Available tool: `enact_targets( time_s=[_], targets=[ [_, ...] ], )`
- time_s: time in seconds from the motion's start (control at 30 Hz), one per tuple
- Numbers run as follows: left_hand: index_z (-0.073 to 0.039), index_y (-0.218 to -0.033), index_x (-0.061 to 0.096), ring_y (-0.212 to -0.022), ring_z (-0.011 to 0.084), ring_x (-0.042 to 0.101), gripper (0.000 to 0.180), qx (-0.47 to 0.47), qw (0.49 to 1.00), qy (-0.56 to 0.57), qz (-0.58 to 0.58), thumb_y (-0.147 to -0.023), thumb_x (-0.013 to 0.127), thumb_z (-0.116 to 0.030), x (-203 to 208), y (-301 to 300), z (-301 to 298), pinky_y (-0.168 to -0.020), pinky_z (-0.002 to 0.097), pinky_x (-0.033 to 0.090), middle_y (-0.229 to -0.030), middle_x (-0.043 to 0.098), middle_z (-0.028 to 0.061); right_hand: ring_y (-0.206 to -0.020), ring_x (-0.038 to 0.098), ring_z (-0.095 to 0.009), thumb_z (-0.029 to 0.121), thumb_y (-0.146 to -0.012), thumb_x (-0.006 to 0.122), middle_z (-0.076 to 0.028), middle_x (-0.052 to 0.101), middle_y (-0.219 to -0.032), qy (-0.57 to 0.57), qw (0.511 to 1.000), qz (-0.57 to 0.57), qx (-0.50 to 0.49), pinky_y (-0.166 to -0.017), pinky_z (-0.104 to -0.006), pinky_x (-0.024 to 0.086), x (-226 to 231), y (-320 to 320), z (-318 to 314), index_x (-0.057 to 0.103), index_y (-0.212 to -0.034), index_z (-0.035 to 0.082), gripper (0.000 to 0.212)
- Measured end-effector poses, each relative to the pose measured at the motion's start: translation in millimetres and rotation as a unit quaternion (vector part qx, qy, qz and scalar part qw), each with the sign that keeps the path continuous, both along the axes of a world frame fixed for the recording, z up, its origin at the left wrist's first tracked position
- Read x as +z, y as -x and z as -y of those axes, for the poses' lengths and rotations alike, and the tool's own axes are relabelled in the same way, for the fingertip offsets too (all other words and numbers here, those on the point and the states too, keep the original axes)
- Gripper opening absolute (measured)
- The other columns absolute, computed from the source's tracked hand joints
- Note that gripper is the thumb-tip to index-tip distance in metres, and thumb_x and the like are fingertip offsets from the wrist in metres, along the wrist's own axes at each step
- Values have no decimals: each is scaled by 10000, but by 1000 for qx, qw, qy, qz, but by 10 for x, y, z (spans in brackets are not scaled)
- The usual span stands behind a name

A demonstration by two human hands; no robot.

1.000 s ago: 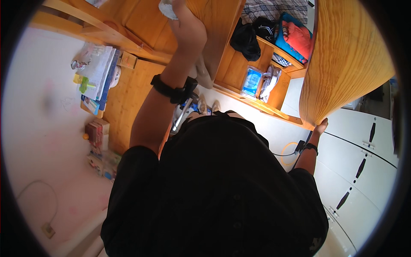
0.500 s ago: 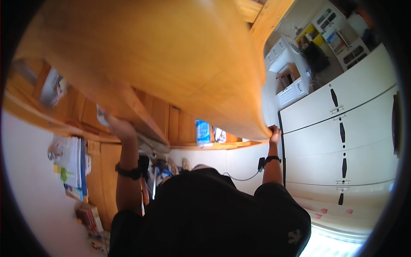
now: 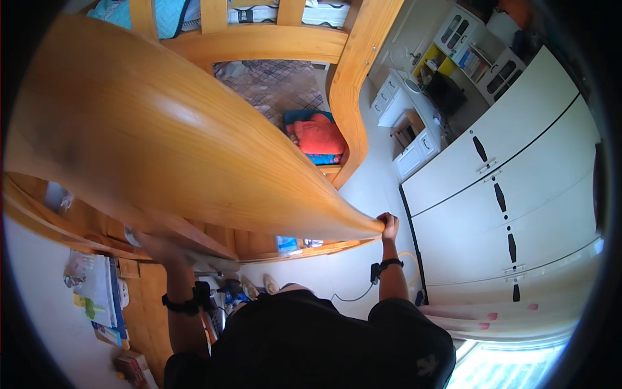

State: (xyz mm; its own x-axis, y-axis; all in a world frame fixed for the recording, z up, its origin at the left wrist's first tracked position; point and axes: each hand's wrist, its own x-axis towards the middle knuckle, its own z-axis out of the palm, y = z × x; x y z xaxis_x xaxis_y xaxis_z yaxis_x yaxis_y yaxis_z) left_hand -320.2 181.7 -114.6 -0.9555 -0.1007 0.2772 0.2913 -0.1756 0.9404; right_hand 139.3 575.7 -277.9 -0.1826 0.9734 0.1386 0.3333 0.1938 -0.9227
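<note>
A large, glossy orange-brown wooden panel [image 3: 214, 149] slants across the upper left, close to me. My right hand [image 3: 389, 226] is closed round its pointed right-hand corner, with the arm stretched forward. Under the panel's lower left edge, my left hand [image 3: 162, 246] is smeared by motion. A small pale thing [image 3: 132, 236] shows at its fingers and seems held, but I cannot make out what it is. Below the panel is an open wooden compartment [image 3: 249, 244] with a blue-and-white package [image 3: 287, 245] in it. Black bands circle both my wrists.
A wooden bunk bed frame [image 3: 350, 91] stands ahead, with folded red cloth [image 3: 317, 135] on its lower level. White wardrobe doors [image 3: 479, 194] line the right side. A thin dark cable [image 3: 353, 299] hangs from my right wristband. Papers [image 3: 97, 292] lie at left.
The panel sits lower and further left in view, uncovering the bunk bed and red cloth. Both hands appear lower, the left still with the pale thing and the right still on the corner.
</note>
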Motion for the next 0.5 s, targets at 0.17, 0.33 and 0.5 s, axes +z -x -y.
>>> enact_targets(
  time_s=[0.17,0.33,0.5],
  targets=[
    [4,-1280,350,-1093,224,467,571,127,975,177,-47,-956,277,-460,-269,76,80,-926,316,407,-1263,430,170,-617,623,-197,305,-883,333,-112,668,-674,40,998,-47,20,-680,-299,491,73,20,90,682,-696,-12,508],
    [43,-1270,369,-1123,276,445,378,73,997,-30,3,-982,330,-199,-123,-72,-11,-981,343,350,-1244,441,187,-582,609,-205,329,-873,356,-106,646,-603,8,998,-19,-53,-654,-305,484,16,-25,65,683,-633,3,520],
    [34,-1272,371,-1117,271,441,393,82,996,-30,-30,-988,296,-226,-50,-96,-60,-978,343,348,-1234,442,187,-540,576,-181,310,-865,388,-98,616,-555,-2,996,-48,-73,-591,-294,463,-74,-2,34,654,-597,-18,500]
  ],
)
